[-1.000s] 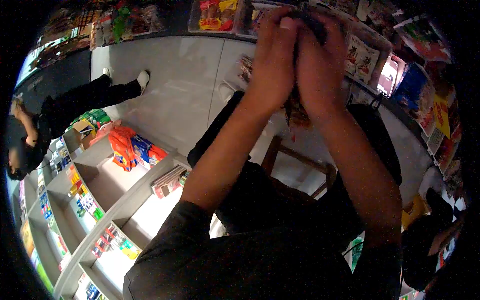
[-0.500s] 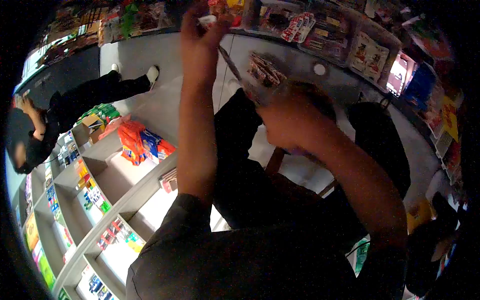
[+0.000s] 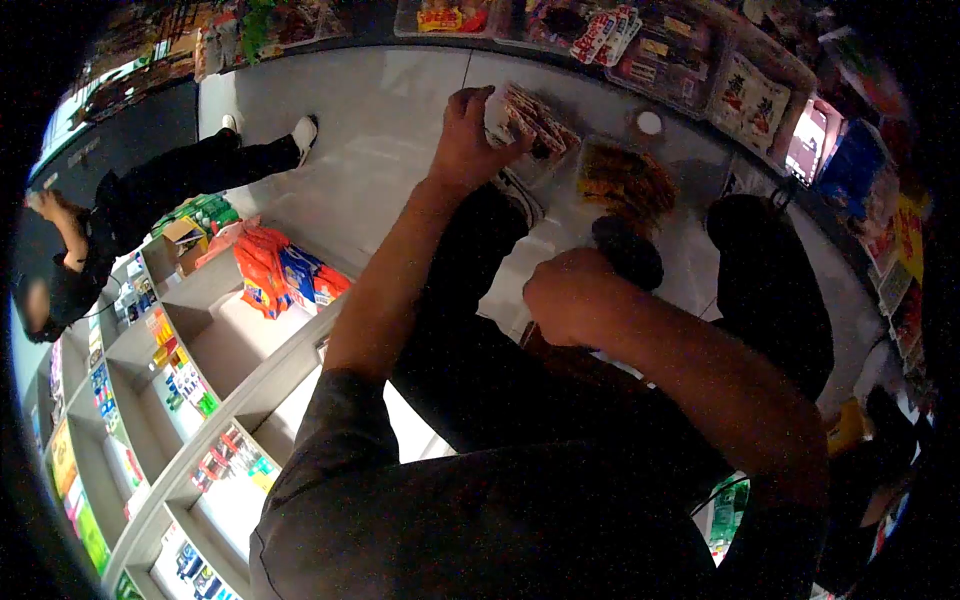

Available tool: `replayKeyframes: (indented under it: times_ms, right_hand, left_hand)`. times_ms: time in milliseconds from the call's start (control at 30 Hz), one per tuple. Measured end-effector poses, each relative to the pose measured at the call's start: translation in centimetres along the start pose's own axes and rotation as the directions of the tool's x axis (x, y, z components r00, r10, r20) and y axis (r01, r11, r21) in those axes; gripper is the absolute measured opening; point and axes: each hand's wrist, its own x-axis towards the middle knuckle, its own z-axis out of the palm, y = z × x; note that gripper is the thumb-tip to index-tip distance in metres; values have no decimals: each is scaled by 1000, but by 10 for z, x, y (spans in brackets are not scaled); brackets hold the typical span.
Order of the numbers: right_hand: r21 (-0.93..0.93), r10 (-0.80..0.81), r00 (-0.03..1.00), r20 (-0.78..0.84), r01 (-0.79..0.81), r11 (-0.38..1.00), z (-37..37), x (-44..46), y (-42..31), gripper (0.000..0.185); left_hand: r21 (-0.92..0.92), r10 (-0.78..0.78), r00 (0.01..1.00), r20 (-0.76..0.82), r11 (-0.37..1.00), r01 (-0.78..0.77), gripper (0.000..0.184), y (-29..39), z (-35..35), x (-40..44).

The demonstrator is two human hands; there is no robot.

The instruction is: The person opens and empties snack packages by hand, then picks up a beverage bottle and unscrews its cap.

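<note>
My left hand [image 3: 468, 145] is open, thumb and fingers apart, at the near left side of a clear container of reddish-white packets [image 3: 540, 122] on the floor. Whether it touches the container I cannot tell. My right hand [image 3: 575, 297] is closed above my lap; what it holds, if anything, is hidden. Just beyond it is a dark rounded object [image 3: 628, 252] whose kind is unclear. A second clear container with yellow-brown packets [image 3: 627, 180] lies on the floor behind that.
Clear bins of packaged snacks [image 3: 660, 60] line the far edge, with a lit screen [image 3: 812, 140] at right. White shelves [image 3: 190, 440] with boxed goods and orange bags [image 3: 262, 270] stand at left. Another person [image 3: 150, 195] is at far left.
My left hand has come down from the far bins to the floor container and its fingers have spread. My right hand has drawn back toward my lap. The dark strip between them is gone from view.
</note>
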Motion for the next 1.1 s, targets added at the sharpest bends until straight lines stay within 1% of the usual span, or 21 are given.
replayKeyframes:
  times_ms: [33,100,233,333,433,533,633,733,833,900,967,1033,1100]
  right_hand:
    - [-10,11,1000,-1,-11,1000,1,1,0,25]
    - [-15,27,1000,-4,-27,1000,2,3,2,24]
    - [-32,-42,999,-6,42,999,-1,-1,5,23]
    - [-23,-42,999,-31,41,999,0,-1,5,23]
    - [0,-38,999,-32,38,999,-5,-2,8,22]
    - [-38,1,1000,-20,-2,999,-2,7,6,23]
    - [-33,18,998,-52,-20,999,0,4,6,23]
    - [-35,4,997,-81,-7,999,4,4,6,22]
    - [-34,-3,993,-119,-1,999,3,1,4,22]
    - [-1,-24,990,-141,24,1000,-1,-2,5,22]
    - [24,-44,985,-165,49,999,-3,-4,5,22]
    - [21,-54,979,-196,59,998,-4,-4,4,22]
    - [16,-23,976,-216,27,999,-7,-3,2,21]
  left_hand:
    - [21,39,999,-4,999,-39,91,-3,5,-2]
    - [44,13,1000,-3,999,-13,91,-8,14,-5]
    - [42,-51,999,6,998,50,92,-16,26,-3]
    - [158,-104,993,62,983,93,94,-21,35,-1]
    - [331,-129,983,132,940,79,95,-30,50,3]
    - [362,-163,975,149,927,100,92,-38,61,3]
    - [372,-156,970,186,925,78,86,-42,62,5]
    - [213,-87,983,160,976,52,82,-37,65,23]
    - [54,-119,979,164,992,112,75,-12,63,57]
    - [65,80,997,-12,995,-79,72,2,73,90]
    - [93,175,982,-74,981,-168,70,7,90,111]
    - [118,170,985,-28,979,-166,67,12,106,130]
    - [153,163,987,16,975,-163,64,14,112,145]
